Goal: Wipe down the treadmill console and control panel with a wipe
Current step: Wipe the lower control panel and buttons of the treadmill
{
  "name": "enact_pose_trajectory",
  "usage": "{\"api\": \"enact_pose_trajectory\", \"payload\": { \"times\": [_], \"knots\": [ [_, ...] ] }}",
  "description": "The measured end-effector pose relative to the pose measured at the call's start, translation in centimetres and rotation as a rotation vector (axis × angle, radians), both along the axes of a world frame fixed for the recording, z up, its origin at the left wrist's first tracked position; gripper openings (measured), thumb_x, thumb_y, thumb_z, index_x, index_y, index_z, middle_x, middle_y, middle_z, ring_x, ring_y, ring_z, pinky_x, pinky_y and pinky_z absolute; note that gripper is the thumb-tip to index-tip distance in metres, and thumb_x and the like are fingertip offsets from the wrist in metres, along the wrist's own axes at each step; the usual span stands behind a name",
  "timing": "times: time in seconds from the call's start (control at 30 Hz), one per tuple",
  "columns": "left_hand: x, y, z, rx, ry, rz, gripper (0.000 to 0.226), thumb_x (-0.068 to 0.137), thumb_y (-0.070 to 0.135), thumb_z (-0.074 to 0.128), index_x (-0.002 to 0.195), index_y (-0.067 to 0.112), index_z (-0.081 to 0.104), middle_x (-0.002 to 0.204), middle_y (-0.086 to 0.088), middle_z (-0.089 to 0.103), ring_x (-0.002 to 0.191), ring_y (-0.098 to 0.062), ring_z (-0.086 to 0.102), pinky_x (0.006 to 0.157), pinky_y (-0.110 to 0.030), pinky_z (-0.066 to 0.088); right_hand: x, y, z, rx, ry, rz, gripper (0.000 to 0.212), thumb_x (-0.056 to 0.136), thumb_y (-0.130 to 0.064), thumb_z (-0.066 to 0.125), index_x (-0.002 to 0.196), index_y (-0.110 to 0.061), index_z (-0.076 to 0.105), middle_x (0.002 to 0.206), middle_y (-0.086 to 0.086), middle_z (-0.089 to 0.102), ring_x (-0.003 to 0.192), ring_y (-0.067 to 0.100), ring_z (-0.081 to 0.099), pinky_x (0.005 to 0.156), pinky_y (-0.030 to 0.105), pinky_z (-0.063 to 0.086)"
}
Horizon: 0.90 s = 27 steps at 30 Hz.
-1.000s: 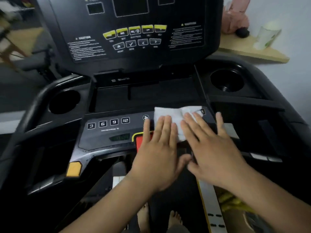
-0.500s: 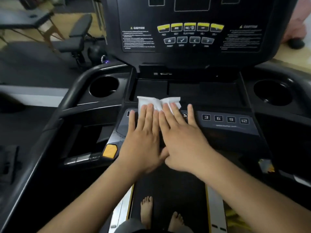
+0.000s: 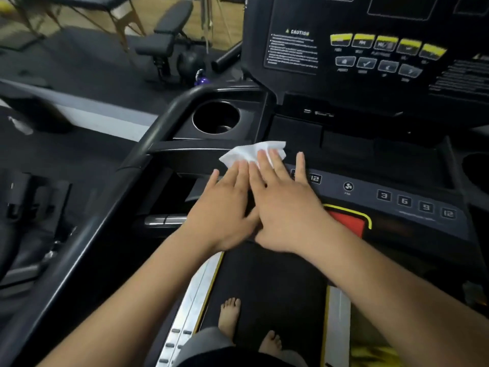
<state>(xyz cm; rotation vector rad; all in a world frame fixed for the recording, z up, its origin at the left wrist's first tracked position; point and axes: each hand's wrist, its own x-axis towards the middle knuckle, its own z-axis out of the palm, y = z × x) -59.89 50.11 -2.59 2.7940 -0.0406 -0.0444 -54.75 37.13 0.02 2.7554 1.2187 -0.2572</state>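
Observation:
A crumpled white wipe (image 3: pixel 251 153) lies on the left end of the treadmill's lower control panel (image 3: pixel 397 200), a grey strip with numbered keys and a fan button. My left hand (image 3: pixel 225 210) and my right hand (image 3: pixel 285 205) lie flat side by side, fingers stretched forward, pressing the wipe against the panel. Only the wipe's far edge shows beyond my fingertips. Below the panel, a red stop pad (image 3: pixel 346 222) with a yellow border shows beside my right wrist. The upright black console (image 3: pixel 370 54) with yellow and grey buttons rises behind.
A round cup holder (image 3: pixel 215 117) sits just left of the wipe, with the curved black handrail (image 3: pixel 158 123) beyond it. A second cup holder (image 3: pixel 476 168) is at the right edge. My bare feet (image 3: pixel 230 313) stand on the belt. A weight bench (image 3: pixel 169 38) stands on the floor to the left.
Both hands have slid the wipe leftward along the lower panel, from its right part to its left end. The right-hand number keys, fan button and red stop pad are uncovered now.

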Motion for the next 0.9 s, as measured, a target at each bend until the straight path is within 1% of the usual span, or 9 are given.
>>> {"api": "enact_pose_trajectory", "payload": {
  "times": [0.03,0.1,0.2,0.37,0.47,0.53,0.63,0.73,0.9],
  "knots": [
    [-1.2,0.6,0.0,-0.088,-0.072,-0.016,0.076,0.085,0.06,0.029,0.144,0.012,0.036,0.135,-0.001,0.052,0.128,-0.018,0.044,0.114,-0.04,0.03,-1.1,-0.1,-0.2,-0.005,-0.004,0.031,0.113,0.079,-0.053,0.061,0.153,-0.008,-0.012,0.161,0.017,-0.02,0.147,0.035,-0.022,0.111,0.068,-0.008],
    [-4.2,1.9,-0.2,-0.169,-0.138,-0.036,0.067,0.084,0.062,0.05,0.129,0.012,0.047,0.095,0.015,0.052,0.099,-0.012,0.052,0.098,-0.03,0.039,-3.9,-0.8,-0.7,-0.016,-0.002,0.107,0.108,0.082,-0.047,0.059,0.153,-0.008,-0.013,0.159,0.018,-0.023,0.145,0.037,-0.025,0.111,0.067,-0.012],
    [-5.1,3.5,-1.3,-0.219,-0.083,-0.013,0.079,0.08,0.069,0.054,0.135,0.013,0.046,0.087,0.02,0.054,0.098,-0.008,0.055,0.101,-0.027,0.041,-4.7,-1.1,-0.9,-0.025,0.006,0.136,0.105,0.085,-0.042,0.058,0.153,-0.011,-0.016,0.159,0.014,-0.027,0.144,0.033,-0.03,0.111,0.066,-0.014],
    [0.9,3.4,-1.8,-0.417,0.051,0.064,0.072,0.086,0.054,0.062,0.145,0.022,0.035,0.065,0.008,0.052,0.066,-0.013,0.054,0.064,-0.028,0.04,0.8,1.8,0.3,-0.106,-0.077,0.057,0.107,0.081,-0.049,0.061,0.153,-0.014,-0.01,0.16,0.01,-0.026,0.146,0.029,-0.026,0.111,0.07,-0.006],
    [-1.0,3.9,-1.8,-0.435,0.044,0.03,0.063,0.086,0.053,0.062,0.138,0.026,0.039,0.079,0.011,0.058,0.071,-0.007,0.055,0.068,-0.027,0.041,-0.4,1.8,-0.3,-0.09,-0.088,0.086,0.108,0.076,-0.049,0.065,0.154,-0.016,-0.003,0.162,0.011,-0.018,0.147,0.033,-0.02,0.112,0.07,-0.005],
    [-4.2,4.1,-1.8,-0.389,0.023,-0.025,0.067,0.085,0.056,0.059,0.141,0.024,0.038,0.118,0.009,0.059,0.105,-0.01,0.056,0.097,-0.029,0.042,-3.1,0.6,-1.3,-0.034,-0.099,0.116,0.113,0.067,-0.047,0.072,0.155,-0.013,0.01,0.164,0.015,-0.001,0.15,0.035,-0.004,0.114,0.068,0.0],
    [-7.1,3.3,-1.4,-0.169,0.061,-0.112,0.093,0.086,0.065,0.042,0.156,0.012,0.01,0.163,-0.005,0.012,0.151,-0.016,0.005,0.124,-0.035,0.001,-6.1,-1.8,-2.8,0.0,-0.054,0.081,0.116,0.057,-0.046,0.081,0.152,-0.009,0.027,0.162,0.014,0.017,0.149,0.033,0.013,0.112,0.067,0.01],
    [-4.9,2.8,-1.3,-0.024,0.02,-0.151,0.095,0.089,0.066,0.036,0.157,0.006,0.005,0.163,-0.019,0.0,0.152,-0.026,-0.007,0.123,-0.051,0.006,-4.2,-2.8,-2.5,-0.045,-0.116,-0.003,0.11,0.061,-0.047,0.081,0.151,-0.011,0.028,0.161,0.012,0.021,0.149,0.03,0.018,0.108,0.073,0.014],
    [0.4,2.9,-0.8,-0.085,-0.069,-0.172,0.087,0.09,0.051,0.053,0.153,0.001,0.021,0.155,-0.029,0.022,0.148,-0.038,0.018,0.121,-0.045,0.016,-2.4,-0.2,-1.9,-0.032,-0.15,-0.2,0.106,0.066,-0.041,0.068,0.153,-0.008,0.019,0.161,0.018,0.015,0.148,0.04,0.011,0.111,0.071,0.012]
  ]
}}
